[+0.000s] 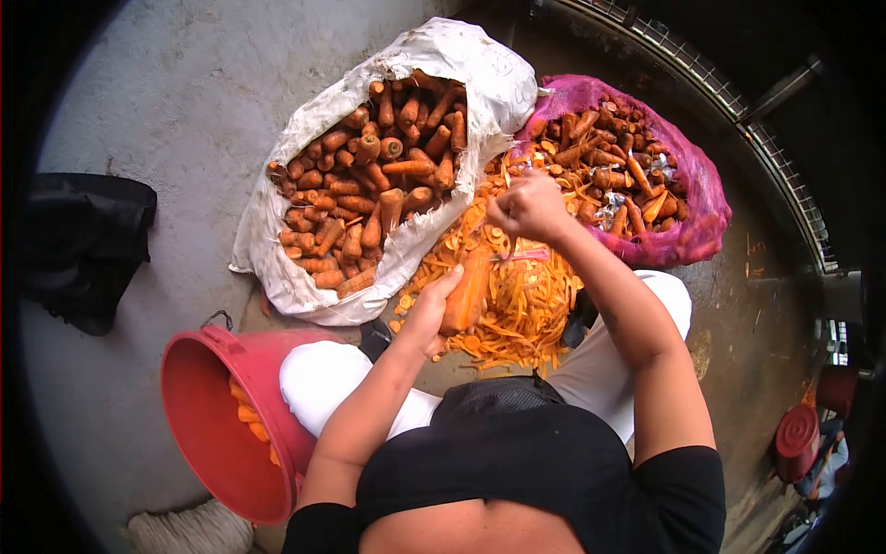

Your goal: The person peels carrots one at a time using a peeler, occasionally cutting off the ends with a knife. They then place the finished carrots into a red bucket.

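My left hand [431, 312] is wrapped around a thick peeled carrot [469, 288], slightly blurred and held upright over the peels. Close beyond its top end, my right hand [530, 207] is closed in a fist; I cannot tell what it grips. Just below that fist, a small pink piece [532, 254] shows beside the carrot. Under both hands spreads a heap of orange carrot peels and cut ends [526, 323], lying on the floor between my legs.
A white sack [466, 55] full of unpeeled carrots lies open ahead. To its right is a pink mesh sack [706, 208] with carrots and scraps. A red bucket [198, 434] holding peeled carrots tips at my left. Black cloth [83, 240] lies far left; a person sits at far right.
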`<action>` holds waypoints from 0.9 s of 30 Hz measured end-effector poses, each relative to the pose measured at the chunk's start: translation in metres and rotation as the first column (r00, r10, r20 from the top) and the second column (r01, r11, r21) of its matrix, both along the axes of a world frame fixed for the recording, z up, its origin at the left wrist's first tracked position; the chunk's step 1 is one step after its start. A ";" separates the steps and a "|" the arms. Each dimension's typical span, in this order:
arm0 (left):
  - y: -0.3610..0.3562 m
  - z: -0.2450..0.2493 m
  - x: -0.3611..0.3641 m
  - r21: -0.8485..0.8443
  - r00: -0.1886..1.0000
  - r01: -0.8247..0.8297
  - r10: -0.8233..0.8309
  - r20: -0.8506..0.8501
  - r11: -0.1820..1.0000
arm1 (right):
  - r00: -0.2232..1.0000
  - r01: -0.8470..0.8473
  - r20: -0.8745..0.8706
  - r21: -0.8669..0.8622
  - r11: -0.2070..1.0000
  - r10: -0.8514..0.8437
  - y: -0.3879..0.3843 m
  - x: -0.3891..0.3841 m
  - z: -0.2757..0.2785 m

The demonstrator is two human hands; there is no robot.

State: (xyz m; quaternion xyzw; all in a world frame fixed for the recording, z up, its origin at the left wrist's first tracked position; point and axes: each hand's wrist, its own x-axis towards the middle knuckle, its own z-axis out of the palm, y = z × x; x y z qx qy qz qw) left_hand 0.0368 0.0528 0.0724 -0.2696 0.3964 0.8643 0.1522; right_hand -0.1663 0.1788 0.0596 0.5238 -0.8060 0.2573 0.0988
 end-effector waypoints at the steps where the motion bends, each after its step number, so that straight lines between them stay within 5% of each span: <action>1: 0.002 0.008 0.001 -0.006 1.000 0.006 -0.006 0.004 1.000 | 0.997 0.070 0.003 0.117 0.991 -0.071 0.006 -0.013 -0.007; 2: 0.004 0.014 0.002 -0.013 1.000 0.016 -0.016 0.009 1.000 | 0.989 0.141 0.000 0.231 0.963 -0.145 0.011 -0.023 -0.015; 7: -0.005 0.009 0.001 0.019 0.996 -0.093 0.092 0.016 0.996 | 0.970 0.215 0.078 0.157 0.964 -0.229 0.004 -0.010 0.004; 9: -0.001 -0.003 -0.004 -0.430 0.992 -0.077 0.028 -0.119 0.900 | 0.983 0.162 0.093 -0.004 0.987 -0.160 -0.003 0.006 0.012; 10: -0.001 -0.008 -0.005 -0.625 0.985 -0.087 -0.025 -0.169 0.776 | 0.987 0.134 0.095 -0.064 0.989 -0.127 -0.006 0.013 0.013; 11: -0.003 -0.011 -0.006 -0.969 0.979 -0.036 -0.188 -0.084 0.243 | 0.987 0.111 0.133 -0.129 0.985 -0.094 -0.008 0.020 0.015; 14: 0.001 0.016 -0.014 -0.976 0.972 0.060 -0.208 0.104 -0.208 | 0.992 0.122 0.030 -0.081 0.989 -0.120 -0.010 0.021 0.018; 15: -0.004 0.002 -0.018 -0.988 0.980 -0.105 -0.183 -0.084 -0.109 | 0.984 0.150 0.103 -0.073 0.986 -0.142 -0.011 0.018 0.019; 16: -0.011 -0.009 -0.022 -0.948 0.991 -0.094 -0.063 -0.119 0.305 | 0.970 0.179 0.176 -0.065 0.982 -0.165 -0.010 0.015 0.019; 17: -0.020 -0.019 -0.026 -0.738 0.993 -0.115 0.061 -0.100 0.665 | 0.951 0.207 0.246 -0.053 0.977 -0.188 -0.009 0.013 0.020; 18: -0.022 -0.020 -0.028 -0.398 0.986 -0.164 0.165 -0.031 0.903 | 0.928 0.223 0.311 -0.032 0.974 -0.202 -0.008 0.013 0.022; 20: -0.021 -0.024 -0.029 -0.229 0.975 -0.223 0.222 -0.030 0.948 | 0.869 0.249 0.438 0.012 0.968 -0.229 -0.006 0.014 0.027; 23: -0.015 -0.024 -0.035 -0.065 0.964 -0.267 0.267 0.000 0.962 | 0.996 0.060 0.078 -0.133 0.989 -0.050 -0.005 0.019 0.015; 27: -0.011 -0.028 -0.034 0.099 0.970 -0.239 0.232 0.079 0.966 | 0.991 -0.070 0.105 -0.147 0.987 0.086 -0.007 0.037 0.006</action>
